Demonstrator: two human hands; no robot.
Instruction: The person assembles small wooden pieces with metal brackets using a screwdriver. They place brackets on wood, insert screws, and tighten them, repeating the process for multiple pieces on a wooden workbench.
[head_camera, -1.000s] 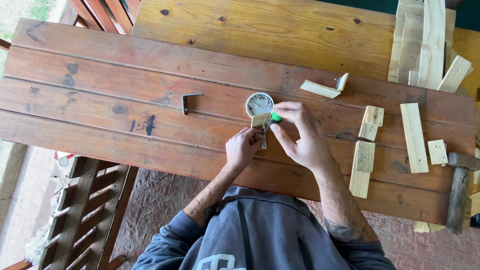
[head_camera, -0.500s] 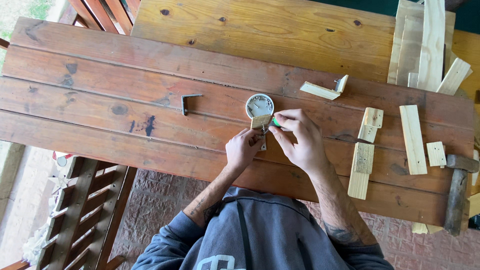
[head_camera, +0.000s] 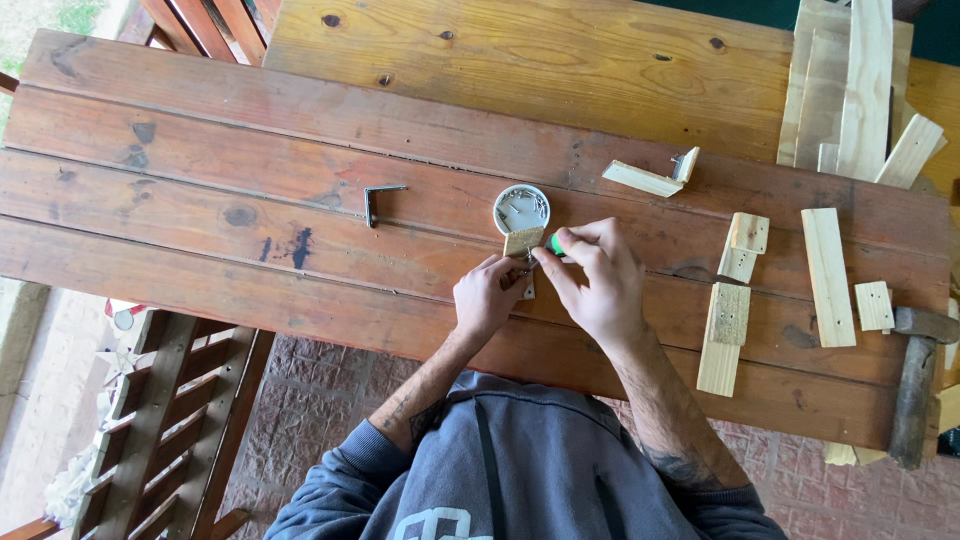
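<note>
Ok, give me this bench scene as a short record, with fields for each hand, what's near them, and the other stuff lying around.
left hand: steadies a small wood block on the table
right hand: holds a green-handled tool against the block
near hands: round white container of metal bits, just beyond the block
left of hands: metal L-bracket
right side: loose wood offcuts, hammer at the edge
far right: stacked wood slats

No packages, labels, signs, screens — none visible
</note>
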